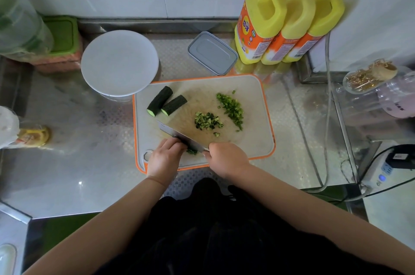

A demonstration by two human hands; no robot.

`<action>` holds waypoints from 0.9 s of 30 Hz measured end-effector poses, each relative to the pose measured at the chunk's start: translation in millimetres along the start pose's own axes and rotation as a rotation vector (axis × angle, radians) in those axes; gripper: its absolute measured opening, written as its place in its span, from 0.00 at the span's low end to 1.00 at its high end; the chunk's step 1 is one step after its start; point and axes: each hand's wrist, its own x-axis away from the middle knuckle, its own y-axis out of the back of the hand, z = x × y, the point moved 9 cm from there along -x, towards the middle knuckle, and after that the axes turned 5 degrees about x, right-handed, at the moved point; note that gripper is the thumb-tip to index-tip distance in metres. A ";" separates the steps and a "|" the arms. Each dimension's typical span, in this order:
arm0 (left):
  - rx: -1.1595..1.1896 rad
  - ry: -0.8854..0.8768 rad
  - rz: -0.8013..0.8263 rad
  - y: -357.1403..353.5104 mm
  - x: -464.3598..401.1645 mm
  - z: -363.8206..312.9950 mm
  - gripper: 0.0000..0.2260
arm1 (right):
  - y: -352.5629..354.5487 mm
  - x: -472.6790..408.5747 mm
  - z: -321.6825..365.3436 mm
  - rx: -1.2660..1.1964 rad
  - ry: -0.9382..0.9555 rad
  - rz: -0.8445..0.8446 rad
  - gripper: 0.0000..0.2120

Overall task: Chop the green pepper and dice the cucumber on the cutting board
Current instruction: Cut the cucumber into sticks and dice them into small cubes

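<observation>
A steel worktop (67, 162) seen from above carries one white cutting board (251, 140) with an orange rim, the landmark for everything here. Beyond the board's far right corner stand three yellow bottles (289, 25); beyond its far left corner sits one round white lid (119, 62), and between them lies one grey rectangular lid (212, 52). On the board's far left part lie two uncut cucumber pieces (166, 100), side by side and touching. Near the board's middle is one heap of diced cucumber (207, 121), and toward its right a second heap, the chopped green pepper (232, 107). One cleaver (177, 134) crosses the near part of the board. The right hand (225, 158) curls tightly round its handle. The left hand (165, 159), fingers bent, presses down a small dark green piece (192, 151) beside the blade; that piece is mostly hidden.

The risk, as I judge it: the left fingers sit right against the blade, so a slip on wet cucumber skin could nick them. Loose dice could also scatter off the board's near edge
</observation>
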 end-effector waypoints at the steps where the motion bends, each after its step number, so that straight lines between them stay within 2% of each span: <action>1: 0.005 0.002 -0.012 1.0 0.2 0.3 0.02 | 0.9 0.1 0.7 0.010 0.002 0.002 0.13; 3: 0.003 0.004 -0.017 0.1 1.0 1.4 0.08 | 2.7 0.3 1.9 0.021 0.009 0.004 0.13; 9: 0.024 -0.005 -0.034 -1.3 2.0 3.9 0.11 | 4.3 0.9 5.5 0.042 0.005 0.044 0.12; 18: 0.022 -0.024 -0.045 -2.2 3.8 5.0 0.11 | -5.4 -8.8 6.1 0.058 -0.021 0.059 0.08; 27: -0.025 -0.023 -0.022 -3.3 4.2 5.6 0.10 | -18.6 -14.5 -5.4 -0.080 -0.051 0.102 0.15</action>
